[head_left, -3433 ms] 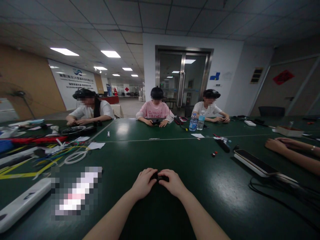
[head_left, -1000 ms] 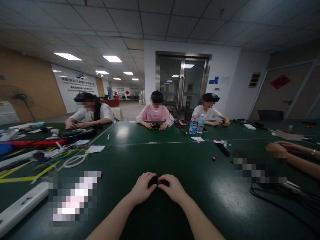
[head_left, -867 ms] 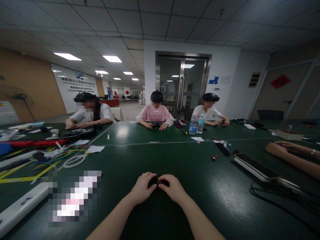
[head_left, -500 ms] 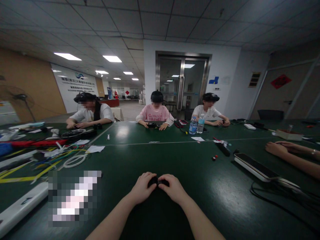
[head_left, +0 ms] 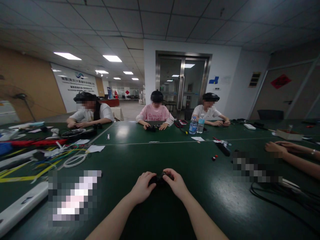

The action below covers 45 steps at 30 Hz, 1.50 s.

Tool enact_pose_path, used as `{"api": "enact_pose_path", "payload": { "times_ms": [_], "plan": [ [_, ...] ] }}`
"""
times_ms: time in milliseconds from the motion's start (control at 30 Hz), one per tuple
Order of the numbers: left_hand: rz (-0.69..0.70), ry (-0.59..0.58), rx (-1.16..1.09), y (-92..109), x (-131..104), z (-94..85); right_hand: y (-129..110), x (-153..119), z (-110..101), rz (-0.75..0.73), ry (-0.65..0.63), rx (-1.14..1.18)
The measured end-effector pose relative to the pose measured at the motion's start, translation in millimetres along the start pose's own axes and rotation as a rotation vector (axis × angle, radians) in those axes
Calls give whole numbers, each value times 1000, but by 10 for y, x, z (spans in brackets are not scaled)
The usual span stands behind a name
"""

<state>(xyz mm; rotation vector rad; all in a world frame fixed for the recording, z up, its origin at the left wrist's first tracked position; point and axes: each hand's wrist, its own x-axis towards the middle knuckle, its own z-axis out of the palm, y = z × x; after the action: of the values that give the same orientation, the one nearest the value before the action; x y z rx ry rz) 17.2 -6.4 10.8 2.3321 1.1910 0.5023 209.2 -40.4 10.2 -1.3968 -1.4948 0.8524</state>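
Observation:
Between my hands, low over the dark green table, is a small black object; its kind is too dark to make out. My left hand grips the object's left side, thumb in front and fingers curled behind. On the opposite side, my right hand pinches its upper right part between thumb and index finger. Much of the object is hidden by my fingers. Both forearms rest toward the near edge.
A white power strip lies at left beside cables and papers. Two water bottles stand farther off. A black bar-shaped thing and black cords lie at right. Another person's hands rest there; several people sit opposite.
My right hand has risen slightly and moved right, its fingers now at the object's upper right. My left hand stays nearly still. The person opposite in pink has tilted a black thing down.

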Motion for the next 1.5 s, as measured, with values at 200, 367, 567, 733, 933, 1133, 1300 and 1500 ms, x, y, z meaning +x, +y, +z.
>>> {"api": "enact_pose_path", "payload": {
  "times_ms": [200, 367, 567, 733, 933, 1133, 1300, 1500],
  "plan": [
    [-6, 37, -18, -15, 10, 23, 68, 43, -7, 74, 89, 185],
    [-34, 38, -21, 22, -1, 0, 188, 99, -12, 101, 241, 323],
    [-57, 7, -50, 43, -6, -26, 313, 151, -65, 213, 422, 431],
    [-78, -22, -53, 53, -13, -43, 351, 166, -135, 228, 523, 539],
    [-87, -29, -74, 87, -36, -78, 376, 167, -216, 233, 573, 480],
    [-84, -27, -51, 76, -22, -63, 426, 164, -215, 167, 551, 314],
    [-74, -8, -39, 45, 0, -31, 288, 115, -134, 170, 419, 243],
    [-40, 20, -19, 19, 13, -7, 125, 43, -64, 106, 262, 78]
  ]
}}
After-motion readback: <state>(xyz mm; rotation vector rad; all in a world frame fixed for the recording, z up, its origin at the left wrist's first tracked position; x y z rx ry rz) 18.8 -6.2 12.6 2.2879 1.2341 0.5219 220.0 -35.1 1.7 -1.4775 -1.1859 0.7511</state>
